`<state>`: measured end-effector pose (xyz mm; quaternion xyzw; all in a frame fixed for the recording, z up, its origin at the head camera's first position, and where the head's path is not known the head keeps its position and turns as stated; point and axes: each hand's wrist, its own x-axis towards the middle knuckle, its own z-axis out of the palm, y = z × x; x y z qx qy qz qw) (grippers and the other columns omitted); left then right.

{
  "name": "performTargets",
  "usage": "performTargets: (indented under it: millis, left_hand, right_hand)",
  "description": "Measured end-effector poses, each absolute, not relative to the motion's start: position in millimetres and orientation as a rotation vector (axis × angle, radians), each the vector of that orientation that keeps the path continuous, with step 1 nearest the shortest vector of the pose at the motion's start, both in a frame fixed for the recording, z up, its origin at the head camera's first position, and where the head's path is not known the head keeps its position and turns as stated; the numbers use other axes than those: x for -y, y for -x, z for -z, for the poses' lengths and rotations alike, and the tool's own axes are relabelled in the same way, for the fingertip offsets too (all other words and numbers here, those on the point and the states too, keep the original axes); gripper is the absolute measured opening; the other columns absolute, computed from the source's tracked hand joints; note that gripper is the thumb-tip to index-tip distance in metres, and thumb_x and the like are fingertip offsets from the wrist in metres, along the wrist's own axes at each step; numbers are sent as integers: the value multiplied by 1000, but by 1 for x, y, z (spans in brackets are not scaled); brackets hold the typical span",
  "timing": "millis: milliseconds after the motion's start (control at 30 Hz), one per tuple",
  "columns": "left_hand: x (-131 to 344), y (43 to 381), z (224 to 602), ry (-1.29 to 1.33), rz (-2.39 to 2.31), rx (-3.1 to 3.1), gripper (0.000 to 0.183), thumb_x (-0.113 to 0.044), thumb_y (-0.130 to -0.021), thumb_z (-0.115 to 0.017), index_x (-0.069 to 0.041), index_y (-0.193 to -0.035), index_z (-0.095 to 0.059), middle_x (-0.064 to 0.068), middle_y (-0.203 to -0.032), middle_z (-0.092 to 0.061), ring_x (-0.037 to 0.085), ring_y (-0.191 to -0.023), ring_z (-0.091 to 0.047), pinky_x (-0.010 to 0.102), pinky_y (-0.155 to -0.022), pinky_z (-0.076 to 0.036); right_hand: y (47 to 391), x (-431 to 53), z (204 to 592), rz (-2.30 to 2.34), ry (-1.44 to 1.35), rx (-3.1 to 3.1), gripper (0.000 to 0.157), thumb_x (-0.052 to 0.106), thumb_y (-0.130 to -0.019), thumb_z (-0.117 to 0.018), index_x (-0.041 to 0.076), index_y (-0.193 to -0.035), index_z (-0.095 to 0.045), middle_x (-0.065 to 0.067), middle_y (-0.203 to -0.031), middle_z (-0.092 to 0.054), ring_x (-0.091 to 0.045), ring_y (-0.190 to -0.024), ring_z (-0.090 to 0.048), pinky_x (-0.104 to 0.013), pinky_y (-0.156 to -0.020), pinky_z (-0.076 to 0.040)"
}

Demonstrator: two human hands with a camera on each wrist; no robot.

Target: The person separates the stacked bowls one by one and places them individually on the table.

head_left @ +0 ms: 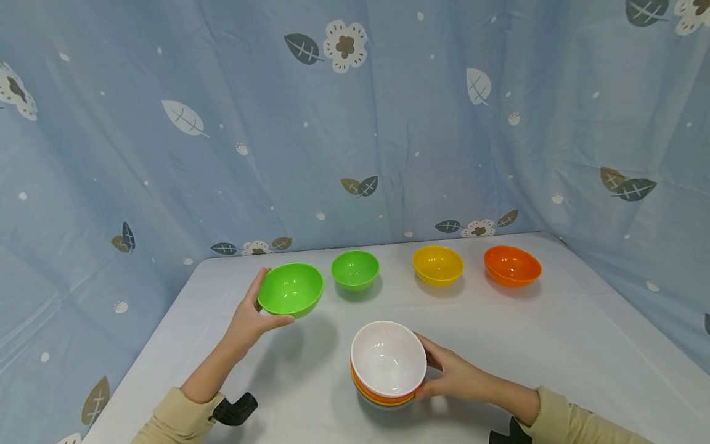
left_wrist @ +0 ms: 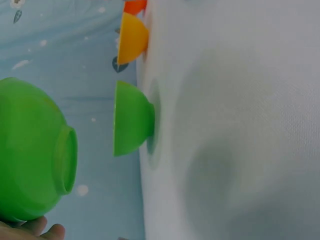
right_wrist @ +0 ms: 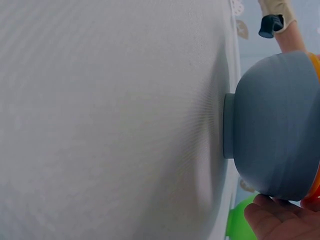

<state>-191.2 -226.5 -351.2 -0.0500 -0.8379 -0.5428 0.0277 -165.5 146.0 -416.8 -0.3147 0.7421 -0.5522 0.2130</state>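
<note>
A green bowl (head_left: 291, 290) is held up, right of the left hand (head_left: 251, 317); stacked bowls (head_left: 388, 362) are held left of the right hand (head_left: 452, 372).

Blue curtain (head_left: 410, 123) hung behind and at both sides, printed with flowers (head_left: 345, 46), leaves (head_left: 185, 118), paw prints (head_left: 514, 119). White-covered table (head_left: 582, 320) stood before it; light fell softly.

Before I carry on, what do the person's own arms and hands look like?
The left hand and right hand are bare, with no gloves. The left sleeve and right sleeve are plain beige and end short of the wrists. A black, rounded attachment shows by the left cuff; another black piece, partly cut off, shows by the right.
</note>
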Motion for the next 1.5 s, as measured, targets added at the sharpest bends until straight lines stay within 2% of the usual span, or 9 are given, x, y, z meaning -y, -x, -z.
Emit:
performTargets:
  millis: [400, 467, 633, 767, 833, 900, 1067, 1133, 1500]
  left_hand:
    - [237, 198, 360, 94, 1669, 2599, 107, -15, -73, -77, -14, -148, 0, 13, -153, -8, 38, -135, -19, 52, -102, -32]
    - [239, 199, 361, 83, 1668, 2605, 108, -16, -73, -76, -14, -148, 1, 14, -152, -9, 38, -135, -19, 52, -102, -31]
    - [244, 201, 365, 48, 1663, 2625, 109, -16, -73, -76, -14, -148, 3, 17, -152, -8, 39, -135, -18, 51, -102, -31]
    - [247, 205, 369, 30, 1653, 2633, 110, -17, -73, -76, -13, -148, 4, 16, -152, -8, 38, -136, -18, 51, -103, -30]
    - [249, 208, 372, 24, 1645, 2639, 110, -18, -73, -77, -13, -148, 4, 16, -152, -7, 38, -136, -18, 51, -104, -29]
    - [250, 210, 374, 18, 1639, 2648, 110, -19, -73, -76, -12, -148, 4, 17, -152, -7, 39, -135, -18, 52, -103, -29]
    - [251, 213, 377, -8, 1639, 2661, 110, -20, -74, -76, -12, -148, 4, 20, -151, -8, 39, -135, -18, 53, -103, -29]
    - [252, 214, 378, -18, 1646, 2662, 110, -20, -74, -76, -12, -148, 5, 20, -151, -7, 39, -135, -17, 53, -103, -29]
    - [255, 220, 384, -51, 1646, 2679, 111, -23, -73, -76, -11, -148, 5, 19, -152, -5, 39, -136, -15, 54, -105, -25]
  right_hand:
    - [165, -147, 417, 1524, 859, -2071, 94, 27, -77, -73, -1, -145, -14, -19, -148, -23, 9, -119, -39, -13, -95, -33]
    - [165, -147, 416, 1521, 857, -2073, 94, 27, -77, -73, -1, -145, -14, -19, -148, -23, 1, -123, -40, -13, -95, -34]
    - [166, -147, 416, 1528, 904, -2080, 93, 27, -78, -73, -2, -144, -16, -22, -147, -24, -32, -128, -37, -14, -96, -34]
    - [167, -147, 416, 1530, 924, -2079, 92, 26, -78, -73, -3, -144, -16, -24, -146, -23, -41, -127, -34, -14, -95, -34]
    - [167, -147, 416, 1528, 916, -2078, 92, 26, -77, -73, -3, -144, -16, -24, -147, -23, -39, -128, -35, -15, -96, -35]
    - [166, -147, 415, 1524, 891, -2074, 93, 26, -77, -73, -2, -145, -15, -22, -147, -23, -32, -129, -36, -16, -97, -35]
    - [165, -146, 415, 1522, 839, -2064, 95, 26, -76, -74, 0, -145, -14, -19, -148, -23, 3, -123, -39, -12, -95, -34]
    - [165, -146, 416, 1527, 844, -2062, 95, 26, -76, -74, -1, -145, -14, -19, -148, -23, 11, -118, -38, -11, -94, -33]
    - [165, -147, 417, 1534, 862, -2053, 95, 27, -76, -74, 0, -145, -14, -19, -148, -22, 13, -118, -37, -12, -95, -33]
